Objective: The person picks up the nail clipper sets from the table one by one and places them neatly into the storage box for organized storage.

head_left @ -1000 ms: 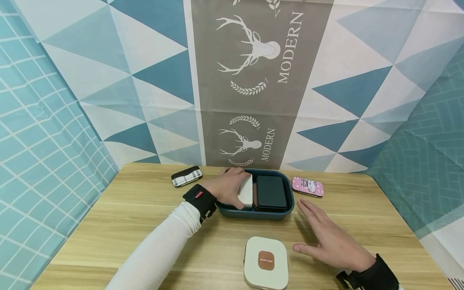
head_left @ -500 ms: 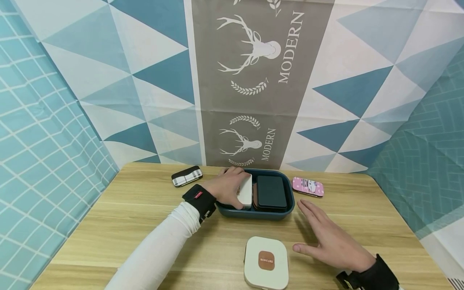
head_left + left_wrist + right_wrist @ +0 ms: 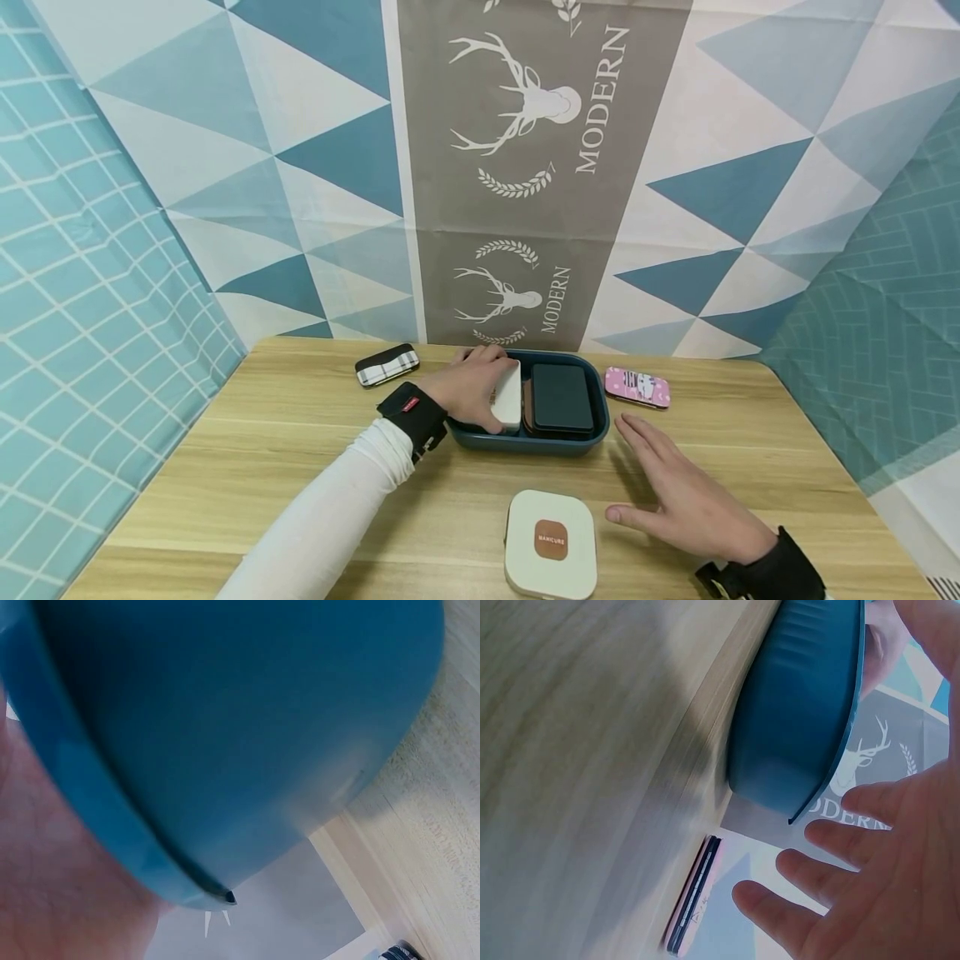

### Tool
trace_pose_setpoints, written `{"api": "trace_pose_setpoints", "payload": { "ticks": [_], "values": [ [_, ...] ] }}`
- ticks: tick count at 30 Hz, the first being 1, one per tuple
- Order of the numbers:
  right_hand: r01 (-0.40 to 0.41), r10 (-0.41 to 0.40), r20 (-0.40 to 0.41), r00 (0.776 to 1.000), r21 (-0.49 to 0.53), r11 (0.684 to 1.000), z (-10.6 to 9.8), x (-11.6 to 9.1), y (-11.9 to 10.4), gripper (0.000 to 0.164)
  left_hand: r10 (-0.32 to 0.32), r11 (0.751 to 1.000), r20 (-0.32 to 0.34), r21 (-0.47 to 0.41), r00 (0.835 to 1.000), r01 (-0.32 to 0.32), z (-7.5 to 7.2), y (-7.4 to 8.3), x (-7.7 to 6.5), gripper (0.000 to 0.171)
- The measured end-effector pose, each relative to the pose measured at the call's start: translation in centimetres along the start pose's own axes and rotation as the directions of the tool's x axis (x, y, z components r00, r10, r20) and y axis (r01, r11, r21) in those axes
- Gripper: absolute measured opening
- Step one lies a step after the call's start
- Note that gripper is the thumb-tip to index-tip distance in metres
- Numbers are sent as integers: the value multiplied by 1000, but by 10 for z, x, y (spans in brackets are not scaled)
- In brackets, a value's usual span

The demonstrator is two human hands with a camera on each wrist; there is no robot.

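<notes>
A dark blue bin [image 3: 528,445] stands at the back middle of the table. My left hand [image 3: 467,387] reaches over its left end, thumb and fingers spread across a white box [image 3: 510,400] inside and gripping it; the hand covers part of that box. To the right in the same bin lies a dark flat case [image 3: 562,396] on top of something brown, mostly hidden. My right hand [image 3: 678,500] hovers right of the bin with its fingers extended and holds nothing. In the right wrist view, these fingers are apart from the bin [image 3: 795,712].
A cream square case [image 3: 551,571] labelled MANICURE lies at the front, left of my right hand. Behind left is a black case with a plaid band [image 3: 387,365]. A pink patterned case [image 3: 637,387] lies right of the bin. A patterned cloth backdrop rises behind the table.
</notes>
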State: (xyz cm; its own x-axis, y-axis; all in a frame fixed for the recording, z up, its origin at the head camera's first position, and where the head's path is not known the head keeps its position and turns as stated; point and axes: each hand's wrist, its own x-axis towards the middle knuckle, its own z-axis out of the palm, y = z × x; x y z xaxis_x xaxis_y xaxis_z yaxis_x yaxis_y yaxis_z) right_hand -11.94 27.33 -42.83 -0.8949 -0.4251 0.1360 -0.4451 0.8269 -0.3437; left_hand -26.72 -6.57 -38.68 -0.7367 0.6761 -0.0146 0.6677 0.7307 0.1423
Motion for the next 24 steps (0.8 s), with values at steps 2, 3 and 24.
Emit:
{"api": "trace_pose_setpoints", "payload": {
  "ticks": [2, 3, 24],
  "values": [
    [0, 0, -1, 1000, 2, 1000, 0, 0, 0, 108, 0, 1000, 1, 0, 1000, 0, 0, 1, -1, 100],
    [0, 0, -1, 1000, 1, 1000, 0, 0, -1, 108, 0, 1000, -1, -2, 1000, 0, -1, 1, -1, 100],
    [30, -31, -15, 999, -15, 999, 1, -1, -1, 108, 5, 999, -18, -33, 1000, -6, -6, 2, -6, 100]
  ]
}}
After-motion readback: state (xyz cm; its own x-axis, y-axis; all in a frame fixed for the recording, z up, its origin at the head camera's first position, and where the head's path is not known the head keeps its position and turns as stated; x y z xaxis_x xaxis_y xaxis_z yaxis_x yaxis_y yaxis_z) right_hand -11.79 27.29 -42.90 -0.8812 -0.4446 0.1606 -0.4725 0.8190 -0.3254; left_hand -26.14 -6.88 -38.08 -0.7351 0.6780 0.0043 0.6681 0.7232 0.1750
